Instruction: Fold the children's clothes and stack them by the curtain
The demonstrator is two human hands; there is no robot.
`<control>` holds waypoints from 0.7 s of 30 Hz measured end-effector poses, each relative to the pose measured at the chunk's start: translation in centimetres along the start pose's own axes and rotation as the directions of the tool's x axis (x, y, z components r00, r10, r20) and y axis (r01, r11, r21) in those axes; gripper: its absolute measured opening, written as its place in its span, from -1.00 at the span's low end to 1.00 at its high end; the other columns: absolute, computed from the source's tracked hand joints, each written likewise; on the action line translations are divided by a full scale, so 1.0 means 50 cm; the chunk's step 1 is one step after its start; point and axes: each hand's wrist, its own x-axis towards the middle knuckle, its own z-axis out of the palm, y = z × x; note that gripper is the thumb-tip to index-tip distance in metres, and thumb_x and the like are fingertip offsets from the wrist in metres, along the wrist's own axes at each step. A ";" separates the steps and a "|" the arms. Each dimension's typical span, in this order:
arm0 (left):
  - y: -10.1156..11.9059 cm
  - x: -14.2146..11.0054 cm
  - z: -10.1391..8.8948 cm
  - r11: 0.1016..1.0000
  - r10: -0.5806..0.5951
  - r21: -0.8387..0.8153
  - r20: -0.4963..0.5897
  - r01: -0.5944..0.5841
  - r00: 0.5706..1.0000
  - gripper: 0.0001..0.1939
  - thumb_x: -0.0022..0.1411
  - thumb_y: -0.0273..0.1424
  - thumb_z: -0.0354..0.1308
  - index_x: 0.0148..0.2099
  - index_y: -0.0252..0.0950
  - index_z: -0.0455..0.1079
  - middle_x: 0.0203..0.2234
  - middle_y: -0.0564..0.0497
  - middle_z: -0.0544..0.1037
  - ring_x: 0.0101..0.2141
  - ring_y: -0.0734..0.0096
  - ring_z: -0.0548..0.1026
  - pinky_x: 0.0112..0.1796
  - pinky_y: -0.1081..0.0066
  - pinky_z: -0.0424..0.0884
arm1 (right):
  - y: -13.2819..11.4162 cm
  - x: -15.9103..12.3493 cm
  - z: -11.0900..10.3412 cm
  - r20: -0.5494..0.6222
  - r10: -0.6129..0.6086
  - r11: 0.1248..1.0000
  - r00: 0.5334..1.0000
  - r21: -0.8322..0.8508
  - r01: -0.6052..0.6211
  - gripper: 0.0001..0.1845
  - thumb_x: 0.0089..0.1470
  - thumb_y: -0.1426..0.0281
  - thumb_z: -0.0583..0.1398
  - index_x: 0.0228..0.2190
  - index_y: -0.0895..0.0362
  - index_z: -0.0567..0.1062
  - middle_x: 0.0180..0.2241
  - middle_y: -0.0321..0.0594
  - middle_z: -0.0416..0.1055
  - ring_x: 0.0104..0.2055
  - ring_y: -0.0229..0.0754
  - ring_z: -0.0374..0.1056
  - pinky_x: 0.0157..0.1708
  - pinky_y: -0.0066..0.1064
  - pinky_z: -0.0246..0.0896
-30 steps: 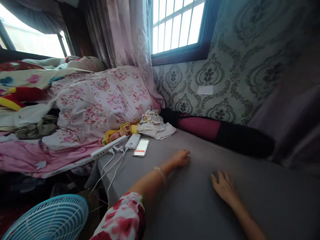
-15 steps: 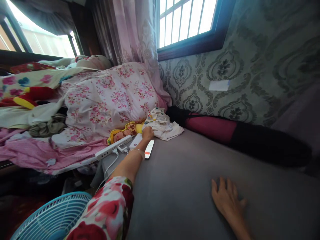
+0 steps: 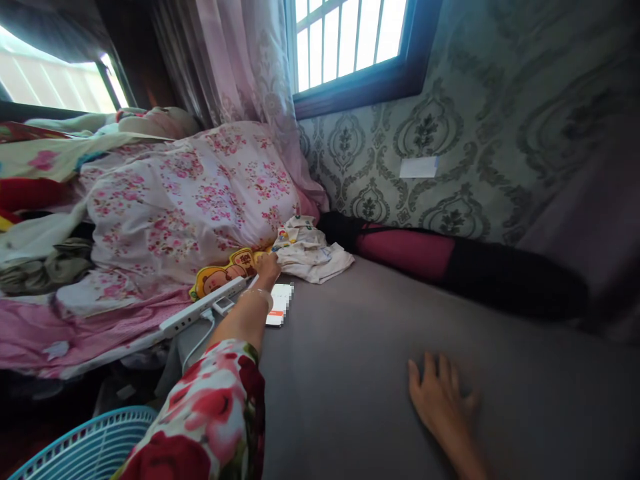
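My left hand (image 3: 269,267) is reached far forward, its fingers curled closed beside a white printed garment (image 3: 320,261) and a yellow cartoon plush (image 3: 225,275). What the fingers hold, if anything, is hidden. A phone (image 3: 280,305) with a lit screen lies on the grey bed surface, partly behind my left wrist. A white power strip (image 3: 203,307) with a plug and cable sits just left of that wrist. My right hand (image 3: 443,393) rests palm down on the grey surface with its fingers spread, holding nothing.
A black and maroon rolled bundle (image 3: 405,253) lies along the patterned wall. Floral bedding (image 3: 200,193) is piled at the left. A blue fan grille (image 3: 95,447) stands at the lower left, below the bed edge. A barred window (image 3: 350,47) is above.
The view has turned slightly right, so most things sit further left. My left hand has shifted a little left relative to the garment and phone, still closed. My right hand stays spread.
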 end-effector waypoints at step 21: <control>0.214 0.005 -0.121 0.584 0.215 -0.785 -0.096 -0.207 0.972 -0.84 0.17 -0.39 0.06 -0.25 -0.33 0.41 -0.47 0.03 0.46 -0.41 0.39 0.46 -0.28 0.36 0.43 | -0.008 -0.025 -0.036 -0.066 -0.019 0.996 0.998 0.082 0.025 -0.40 0.25 0.22 -0.17 0.13 0.30 0.29 0.19 0.24 0.11 0.25 0.21 -0.02 0.08 0.26 -0.16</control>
